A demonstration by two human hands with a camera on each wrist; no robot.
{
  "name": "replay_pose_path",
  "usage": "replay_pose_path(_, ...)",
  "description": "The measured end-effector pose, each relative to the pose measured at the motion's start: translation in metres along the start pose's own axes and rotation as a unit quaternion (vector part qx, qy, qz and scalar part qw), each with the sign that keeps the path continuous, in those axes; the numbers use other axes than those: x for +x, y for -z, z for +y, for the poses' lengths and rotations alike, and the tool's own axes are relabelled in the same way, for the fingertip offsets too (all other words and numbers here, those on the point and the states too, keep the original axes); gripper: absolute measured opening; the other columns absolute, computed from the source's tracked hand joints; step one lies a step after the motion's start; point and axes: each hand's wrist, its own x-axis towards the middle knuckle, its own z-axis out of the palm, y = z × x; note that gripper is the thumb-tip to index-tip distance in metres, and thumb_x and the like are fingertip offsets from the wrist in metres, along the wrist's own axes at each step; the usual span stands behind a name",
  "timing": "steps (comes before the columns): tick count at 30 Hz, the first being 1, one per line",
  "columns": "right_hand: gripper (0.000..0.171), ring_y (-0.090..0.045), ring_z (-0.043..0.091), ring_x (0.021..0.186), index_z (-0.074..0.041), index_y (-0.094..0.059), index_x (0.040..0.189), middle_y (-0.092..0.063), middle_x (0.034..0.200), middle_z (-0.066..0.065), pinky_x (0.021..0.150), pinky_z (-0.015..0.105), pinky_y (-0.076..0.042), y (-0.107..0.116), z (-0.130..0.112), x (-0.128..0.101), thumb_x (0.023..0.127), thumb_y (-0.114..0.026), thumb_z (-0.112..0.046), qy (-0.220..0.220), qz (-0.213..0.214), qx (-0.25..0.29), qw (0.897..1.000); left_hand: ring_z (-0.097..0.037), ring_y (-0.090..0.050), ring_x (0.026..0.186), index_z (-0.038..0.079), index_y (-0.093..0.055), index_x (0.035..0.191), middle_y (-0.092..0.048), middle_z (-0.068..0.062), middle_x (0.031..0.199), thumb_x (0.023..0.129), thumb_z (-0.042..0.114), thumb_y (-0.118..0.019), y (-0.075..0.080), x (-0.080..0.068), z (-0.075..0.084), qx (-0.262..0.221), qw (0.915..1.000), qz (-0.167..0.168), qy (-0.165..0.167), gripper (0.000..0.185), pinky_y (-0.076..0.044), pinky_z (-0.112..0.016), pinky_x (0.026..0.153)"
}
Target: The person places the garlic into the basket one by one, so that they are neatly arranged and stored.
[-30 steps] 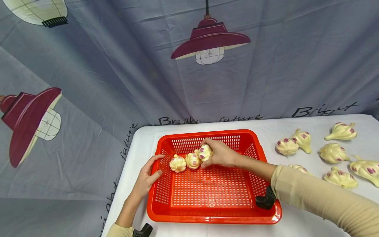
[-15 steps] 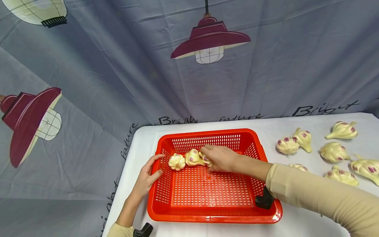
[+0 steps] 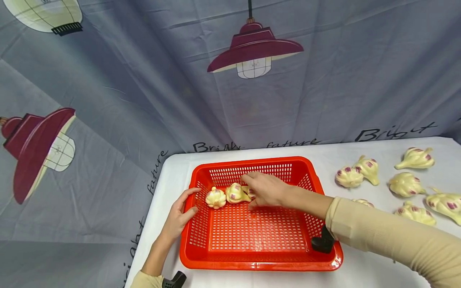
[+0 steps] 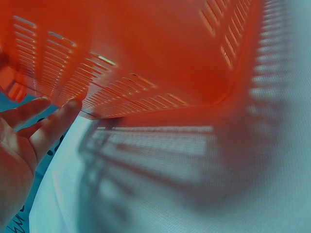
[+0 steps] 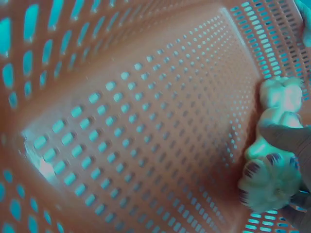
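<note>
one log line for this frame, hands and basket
left hand: rests on red basket rim | right hand: on third garlic in basket | more garlic on table

Backdrop cloth (image 3: 144, 100) print: "Bright", "future"; some words partly hidden, perhaps repeats.

Third garlic bulb (image 3: 249, 193): mostly hidden behind right hand (image 3: 264, 190). Rightmost garlic (image 3: 446, 205): cut by picture edge.
</note>
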Motion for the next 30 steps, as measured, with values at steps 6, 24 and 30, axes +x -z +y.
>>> replay_pose_path(6,0.078,-0.062,0.02,0.095,-0.001,-0.055,0.136,-0.063,0.128,0.013,0.089,0.038,-0.054,0.02,-0.008,0.003,0.073,-0.092,-0.031,-0.025,-0.004,0.063,0.998,-0.045,-0.057,0.108,0.004,-0.048,0.142,-0.046,-0.027,0.14,0.091,-0.008,-0.049,0.001,0.001,-0.001,0.002,1.0,-0.005,-0.006,0.053,-0.06,-0.04,0.077)
replay_pose_path(24,0.062,-0.053,0.026,0.131,-0.007,-0.045,0.148,-0.059,0.138,0.005,0.108,0.044,-0.042,0.089,-0.007,-0.042,0.093,-0.073,-0.016,0.038,0.067,0.408,0.91,-0.042,-0.056,0.108,0.008,-0.05,0.142,-0.046,-0.024,0.141,0.092,-0.008,-0.049,-0.001,0.001,-0.002,0.012,0.9999,0.005,-0.007,0.053,-0.059,-0.038,0.079)
replay_pose_path(30,0.056,-0.052,0.028,0.132,-0.006,-0.044,0.148,-0.057,0.141,0.011,0.108,0.038,-0.043,0.097,0.005,-0.066,0.096,-0.064,-0.003,0.063,0.092,0.44,0.891,-0.04,-0.055,0.108,0.004,-0.049,0.142,-0.046,-0.025,0.14,0.092,-0.009,-0.049,-0.001,-0.001,-0.001,0.012,0.9999,0.002,-0.011,0.052,-0.059,-0.037,0.08)
